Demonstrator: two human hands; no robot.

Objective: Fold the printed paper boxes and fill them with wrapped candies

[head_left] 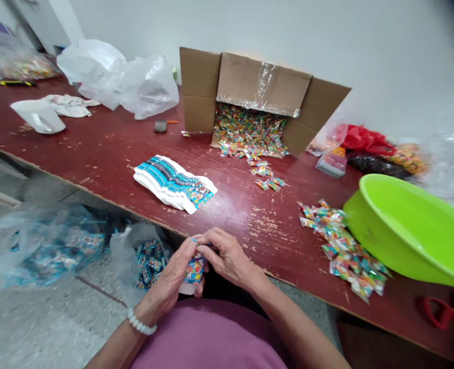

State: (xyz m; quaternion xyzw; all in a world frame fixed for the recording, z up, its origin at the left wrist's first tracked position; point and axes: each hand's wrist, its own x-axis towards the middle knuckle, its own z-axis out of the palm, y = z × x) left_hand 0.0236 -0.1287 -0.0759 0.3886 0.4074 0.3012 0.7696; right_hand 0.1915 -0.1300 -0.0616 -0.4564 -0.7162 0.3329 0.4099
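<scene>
Both hands are held just in front of the table's edge, over my lap. My left hand [171, 271], with a white bead bracelet on its wrist, and my right hand [227, 253] together grip a small printed card [194, 269] with a white lower end. My fingers hide its top. Beyond them on the dark red table [96, 148] lies a fanned stack of blue-and-white printed cards [175, 182]. To the right is a heap of small wrapped sweets [344, 248].
An open cardboard box [263, 84] spills wrapped sweets onto the table. A tilted green plastic basin [407, 230] sits at the right. White plastic bags [134, 84] and a white jug [38, 115] stand at the back. Bags of printed cards [147, 264] lie on the floor at the left.
</scene>
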